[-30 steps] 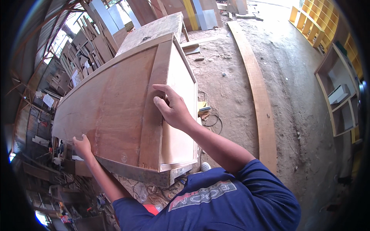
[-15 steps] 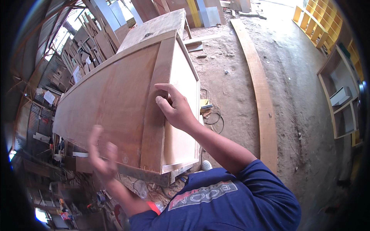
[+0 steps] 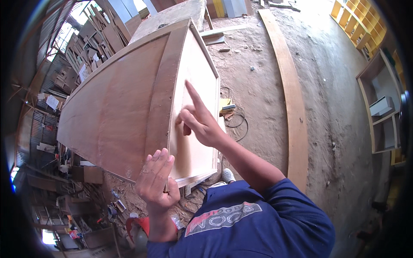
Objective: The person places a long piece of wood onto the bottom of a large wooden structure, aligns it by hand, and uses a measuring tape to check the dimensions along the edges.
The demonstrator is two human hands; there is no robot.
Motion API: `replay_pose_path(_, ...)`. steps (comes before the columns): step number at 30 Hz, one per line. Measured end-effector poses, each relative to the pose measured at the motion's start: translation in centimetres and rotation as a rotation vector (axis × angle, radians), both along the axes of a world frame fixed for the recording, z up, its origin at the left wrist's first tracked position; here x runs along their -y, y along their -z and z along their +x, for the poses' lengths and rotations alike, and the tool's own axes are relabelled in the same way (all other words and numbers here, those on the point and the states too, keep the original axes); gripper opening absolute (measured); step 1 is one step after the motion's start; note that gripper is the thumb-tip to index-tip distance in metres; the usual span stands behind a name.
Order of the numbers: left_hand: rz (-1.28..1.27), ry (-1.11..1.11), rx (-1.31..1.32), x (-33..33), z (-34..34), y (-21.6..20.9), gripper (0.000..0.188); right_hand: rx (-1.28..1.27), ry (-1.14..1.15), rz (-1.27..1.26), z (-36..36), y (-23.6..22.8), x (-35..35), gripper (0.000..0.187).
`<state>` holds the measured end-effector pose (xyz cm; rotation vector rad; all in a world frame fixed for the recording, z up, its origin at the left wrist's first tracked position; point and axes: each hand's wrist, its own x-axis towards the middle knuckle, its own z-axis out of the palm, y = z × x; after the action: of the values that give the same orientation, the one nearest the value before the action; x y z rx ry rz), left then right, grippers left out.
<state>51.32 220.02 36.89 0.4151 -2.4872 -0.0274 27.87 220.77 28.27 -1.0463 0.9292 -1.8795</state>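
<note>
A large wooden box-like piece (image 3: 116,99) with a brown plywood face and a pale end panel (image 3: 198,90) stands before me. My left hand (image 3: 158,182) is at its near lower corner, fingers straight and close together, thumb apart. The box's edge runs down between thumb and fingers; whether they press on it I cannot tell. My right hand (image 3: 202,124) is in front of the pale panel, index finger stretched out and the other fingers bent. It holds nothing, and a shadow falls on the panel beneath it.
A long plank (image 3: 290,99) lies on the dirt floor at right. A cable (image 3: 246,124) lies beside the box. Behind stands a worn table (image 3: 172,19). Shelving frames (image 3: 378,103) and yellow shelving (image 3: 359,23) line the right; scrap boards (image 3: 92,47) lean at far left.
My left hand has moved right to the box's near corner. My right hand has come down off the brown face's edge, and its index finger has straightened. The box appears slightly farther left.
</note>
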Motion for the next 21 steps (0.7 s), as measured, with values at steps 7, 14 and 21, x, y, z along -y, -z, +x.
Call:
replay_pose_path(7,0.000,-0.010,0.013,-0.1,0.0,-0.2,0.050,-0.090,0.245,0.832,0.7,24.4,-0.7,0.081)
replay_pose_path(14,-0.035,-0.028,-0.019,0.0,-0.2,0.0,0.053,0.498,-0.022,0.731,5.0,37.3,0.5,0.056)
replay_pose_path(21,-0.022,-0.006,0.005,0.1,0.3,0.2,0.049,0.349,0.038,0.766,4.9,36.0,-0.3,0.046)
